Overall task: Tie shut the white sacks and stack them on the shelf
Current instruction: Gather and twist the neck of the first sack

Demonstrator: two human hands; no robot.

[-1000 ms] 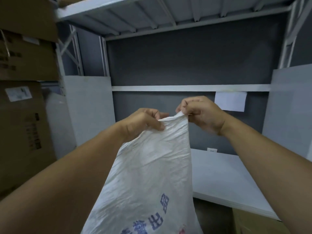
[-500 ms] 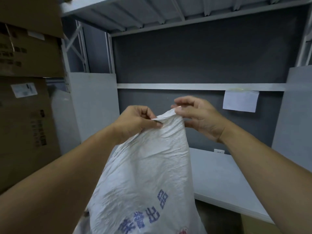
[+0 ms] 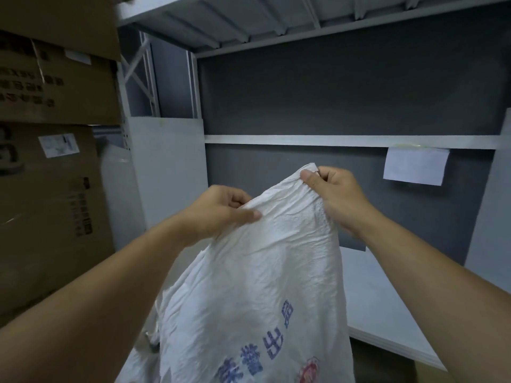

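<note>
A white woven sack (image 3: 257,286) with blue characters printed low on its face hangs upright in front of me, its mouth at chest height. My left hand (image 3: 218,214) grips the left part of the top edge, thumb lying across the fabric. My right hand (image 3: 334,194) pinches the right corner of the top edge, held a little higher than the left. The white shelf board (image 3: 387,313) lies behind and to the right of the sack. The sack's bottom is out of view.
Stacked cardboard boxes (image 3: 49,161) fill the left side. A white side panel (image 3: 168,172) and a grey back wall (image 3: 331,92) close the shelf bay. A white paper note (image 3: 414,167) is taped to the rail (image 3: 331,140). An upper shelf (image 3: 249,17) hangs overhead.
My hands have drawn apart along the sack's top edge. The right hand changed from loose fingers to a pinch on the corner and rose, while the left hand dropped lower.
</note>
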